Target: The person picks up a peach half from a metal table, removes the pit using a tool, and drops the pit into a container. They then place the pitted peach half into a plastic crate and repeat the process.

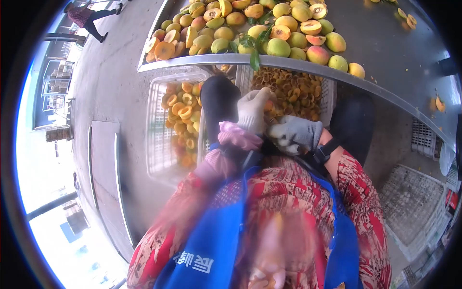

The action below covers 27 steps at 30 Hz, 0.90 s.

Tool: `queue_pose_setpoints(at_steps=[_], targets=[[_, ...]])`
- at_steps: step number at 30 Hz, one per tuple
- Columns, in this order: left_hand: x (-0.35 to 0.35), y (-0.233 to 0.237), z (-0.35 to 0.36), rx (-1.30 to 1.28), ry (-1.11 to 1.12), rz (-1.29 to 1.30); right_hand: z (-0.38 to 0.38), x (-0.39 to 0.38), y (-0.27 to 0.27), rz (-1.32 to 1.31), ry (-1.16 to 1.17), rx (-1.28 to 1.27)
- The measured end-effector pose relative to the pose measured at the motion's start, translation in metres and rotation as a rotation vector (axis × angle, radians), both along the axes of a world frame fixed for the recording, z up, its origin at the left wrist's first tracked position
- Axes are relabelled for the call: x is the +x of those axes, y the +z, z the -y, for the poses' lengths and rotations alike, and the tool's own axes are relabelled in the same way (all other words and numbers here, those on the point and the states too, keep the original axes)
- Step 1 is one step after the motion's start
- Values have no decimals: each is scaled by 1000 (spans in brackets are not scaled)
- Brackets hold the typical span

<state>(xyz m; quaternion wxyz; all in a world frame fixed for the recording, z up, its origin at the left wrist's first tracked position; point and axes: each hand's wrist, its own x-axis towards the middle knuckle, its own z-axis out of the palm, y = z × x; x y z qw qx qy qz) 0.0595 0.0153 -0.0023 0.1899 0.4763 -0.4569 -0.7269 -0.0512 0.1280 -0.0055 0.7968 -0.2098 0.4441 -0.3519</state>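
Note:
My left hand [252, 110], in a whitish knit glove with a pink checked cuff, is closed over the crate between my knees. Something orange shows at its fingertips, too small to make out. Close beside it, my right hand [294, 135] wears a grey glove with its fingers curled; what it holds, if anything, is hidden. Beneath and beyond the hands, a crate [328, 98] holds many small brownish-orange pieces [291, 89]. A whitish crate [155, 130] to the left contains cut orange fruit halves [185, 111].
A metal table [380, 58] ahead carries whole and halved yellow-green fruit [279, 47], with some leaves. Its raised edge [211, 59] crosses just beyond the crates. At the right lie a flat crate [411, 204] and a grey crate [423, 137]. A person [86, 17] is far off, upper left.

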Motion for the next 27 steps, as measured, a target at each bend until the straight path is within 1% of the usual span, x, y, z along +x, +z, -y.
queue_pose_setpoints(at_steps=[1, 2, 4, 5, 7, 8, 10, 11, 13, 14, 15, 16, 17, 18, 19, 20, 21, 22, 23, 25, 26, 27], targets=[[1, 2, -4, -81, -10, 29, -3, 0, -4, 209, -62, 98], [0, 2, -3, -81, -10, 29, -5, -1, -5, 209, -63, 97], [-1, 7, -1, -130, -121, 92, -9, 0, -3, 386, -73, 51], [1, 11, 2, -132, -117, 93, -8, -1, -3, 387, -69, 50], [3, 30, 7, 158, -252, -107, -8, -3, -5, 441, -138, 116], [-1, 26, 4, 153, -249, -116, -11, -4, -4, 432, -133, 113], [-15, 1, -1, 627, 82, -517, -14, -5, 3, 530, -226, -9], [-19, -21, 6, 820, 18, -758, -12, -5, 10, 509, -206, -25], [-30, -33, 15, 941, 26, -780, -8, -2, 23, 622, -287, -240], [-28, 28, 5, 242, -1, -409, -7, -2, 25, 595, -303, -301], [-24, 37, 10, -26, 46, -412, -9, -5, 23, 586, -296, -315], [-15, 50, 20, -62, 169, -295, -13, -9, 17, 479, -392, -189], [-1, 60, 35, -142, 282, -256, -13, -14, 14, 371, -487, -66], [17, 69, 52, -277, 352, -160, -3, -18, 23, -75, -357, 66], [43, 65, 80, -408, 241, 8, -4, -17, 8, -78, -360, 57], [66, 60, 104, -840, 96, 539, -8, -9, -23, -709, -218, -65], [79, 65, 118, -1345, -18, 1045, -8, -5, -29, -1330, -51, -181], [83, 66, 129, -1365, -13, 1033, -8, -8, -34, -1034, -147, -101], [79, 69, 139, -1387, -3, 1020, -3, -9, -30, -1034, -152, -105], [35, 86, 138, -1165, -123, 837, 1, -6, -28, -1010, -251, -151], [9, 83, 145, -1179, -234, 687, 2, -6, -33, -1005, -248, -153], [-23, 80, 146, -1109, -284, 594, 3, -6, -42, -1015, -263, -228]])
